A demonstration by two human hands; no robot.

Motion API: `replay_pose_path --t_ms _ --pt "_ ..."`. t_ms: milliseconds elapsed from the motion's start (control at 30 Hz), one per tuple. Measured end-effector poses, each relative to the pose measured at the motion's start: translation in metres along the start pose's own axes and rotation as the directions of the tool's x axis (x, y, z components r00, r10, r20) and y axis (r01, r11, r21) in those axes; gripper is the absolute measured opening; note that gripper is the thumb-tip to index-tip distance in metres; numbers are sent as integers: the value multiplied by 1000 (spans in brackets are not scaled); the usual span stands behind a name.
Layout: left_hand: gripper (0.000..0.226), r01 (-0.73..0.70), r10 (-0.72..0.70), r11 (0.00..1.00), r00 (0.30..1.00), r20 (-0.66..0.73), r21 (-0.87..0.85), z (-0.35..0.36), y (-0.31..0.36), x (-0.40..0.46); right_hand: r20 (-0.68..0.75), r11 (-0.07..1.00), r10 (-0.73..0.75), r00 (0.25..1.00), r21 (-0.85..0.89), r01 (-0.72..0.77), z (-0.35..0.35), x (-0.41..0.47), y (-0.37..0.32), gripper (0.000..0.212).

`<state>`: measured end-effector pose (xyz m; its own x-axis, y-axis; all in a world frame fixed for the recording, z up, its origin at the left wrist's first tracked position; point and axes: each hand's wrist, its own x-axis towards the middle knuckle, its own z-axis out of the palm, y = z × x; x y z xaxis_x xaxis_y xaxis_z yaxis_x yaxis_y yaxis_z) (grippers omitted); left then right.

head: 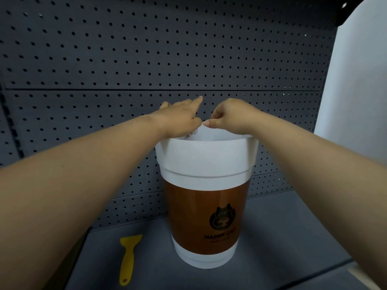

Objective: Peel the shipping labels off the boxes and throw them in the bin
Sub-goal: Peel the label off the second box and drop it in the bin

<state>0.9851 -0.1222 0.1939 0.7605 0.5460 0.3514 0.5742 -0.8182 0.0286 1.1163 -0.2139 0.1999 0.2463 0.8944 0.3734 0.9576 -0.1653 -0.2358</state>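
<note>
A dark pegboard wall point(146, 59) filled the upper frame, and a grey shelf point(282, 227) ran across the bottom. We had both arms stretched over the bin point(204, 164), a white cup-shaped tub with a brown band, standing at lower centre. Our left hand point(180, 118) hovered above its rim with the fingers extended and loose, while our right hand point(230, 117) pinched something at the fingertips. A scrap of label point(190, 135) showed just inside the rim beneath the left hand. A yellow scraper point(128, 258) lay at lower left, beside the bin.
</note>
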Motion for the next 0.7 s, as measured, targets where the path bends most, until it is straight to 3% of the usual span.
replay_pose_path --t_ms 167,333,567,700 --pt "59 -34 33 999 999 -15 -43 2 0 1 11 997 71 997 3 -71 0 7 -7 55" --pt "61 -39 38 988 999 -7 -147 1 -1 0 45 992 107 993 57 -109 4 10 -14 54" --pt "64 -60 59 981 998 -12 -185 1 -4 -1 -28 997 63 998 53 -62 6 12 -15 21" --pt "59 -55 59 973 998 13 -223 1 -10 0 -57 997 58 997 -38 -60 5 11 -13 19"
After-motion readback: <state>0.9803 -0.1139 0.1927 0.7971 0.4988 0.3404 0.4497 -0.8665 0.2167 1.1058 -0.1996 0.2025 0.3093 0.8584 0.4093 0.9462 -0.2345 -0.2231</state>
